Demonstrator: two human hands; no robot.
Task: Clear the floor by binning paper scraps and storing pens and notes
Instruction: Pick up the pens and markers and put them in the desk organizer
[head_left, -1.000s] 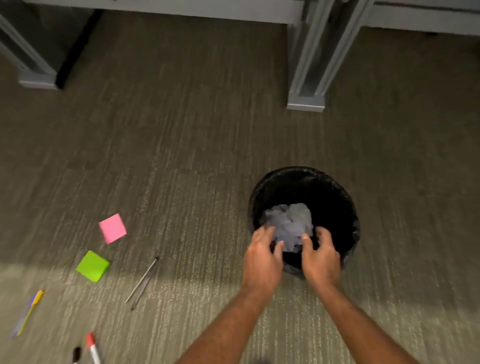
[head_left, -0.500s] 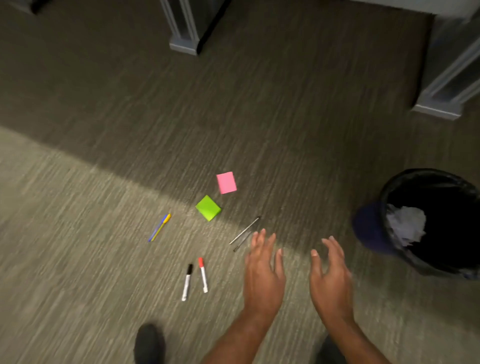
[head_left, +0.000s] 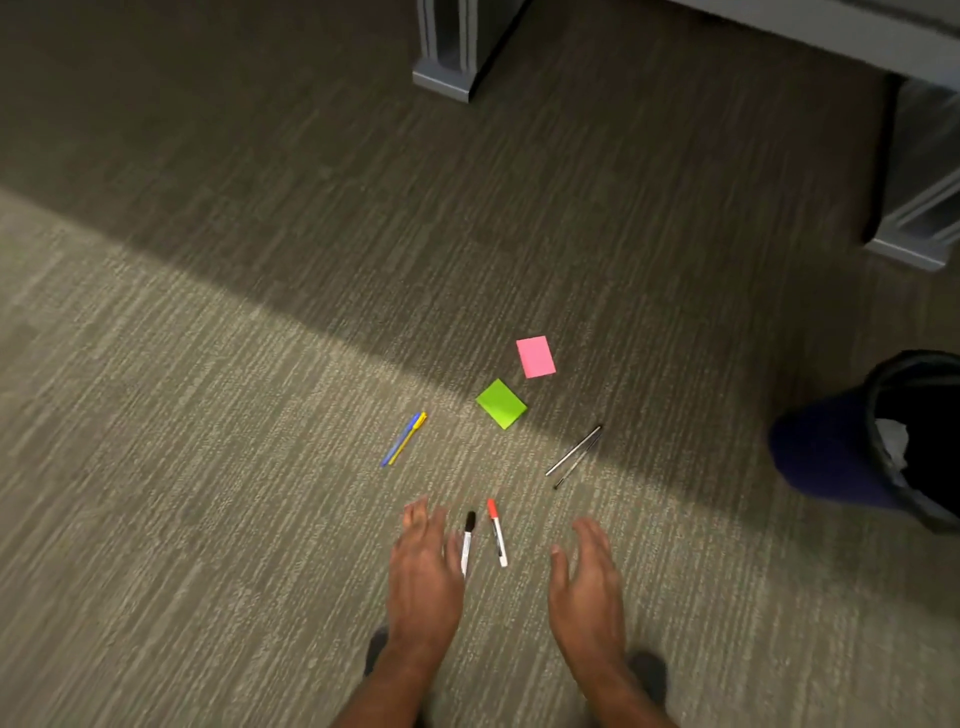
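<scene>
Grey carpet (head_left: 208, 467) is strewn with pens and notes. Near the viewer, two markers (head_left: 483, 540) are flanked by the left hand (head_left: 423, 582) and right hand (head_left: 587, 587), both held open and empty.

The bin (head_left: 919, 441) is cut by the right edge; 2 shoes (head_left: 647, 673) sit half-hidden behind forearms.

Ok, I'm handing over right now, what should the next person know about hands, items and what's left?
Left hand and right hand: both open, empty, above the carpet.
Done: crumpled paper is in the black bin, at the right edge.
Left on the floor: black-capped marker and red-capped marker between the hands, blue and yellow pens, two thin dark pens, green notes, pink notes.
</scene>
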